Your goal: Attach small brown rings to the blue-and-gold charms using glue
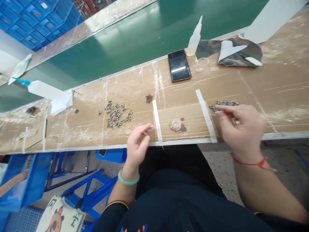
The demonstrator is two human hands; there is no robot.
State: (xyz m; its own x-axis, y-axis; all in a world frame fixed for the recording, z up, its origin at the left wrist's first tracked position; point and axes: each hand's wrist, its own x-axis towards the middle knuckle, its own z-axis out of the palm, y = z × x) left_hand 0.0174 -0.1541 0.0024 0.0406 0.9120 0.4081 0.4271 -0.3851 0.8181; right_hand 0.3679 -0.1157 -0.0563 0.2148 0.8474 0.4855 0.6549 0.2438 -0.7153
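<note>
My right hand (242, 127) is at the right, its thumb and forefinger pinched together at the edge of a small pile of blue and brass-coloured metal parts (225, 102). Whatever lies between those fingertips is too small to make out. My left hand (138, 143) hovers at the table's front edge with loosely curled fingers, a gap before the thumb, and nothing visible in it. Between the hands a cardboard piece (193, 112) lies taped down, bearing a small clear round dish (175, 125) and dark wet-looking spots. A larger pile of similar blue and brass parts (117, 114) lies left of my left hand.
Small brown pieces (149, 98) lie in a heap behind the cardboard. Farther back are a phone (179, 65), a dropper bottle (194, 38), camouflage cloth (241, 51) and a clear ring (202, 62). A blue-tipped bottle (43, 88) leans at left. Blue crates (41, 19) stand beyond.
</note>
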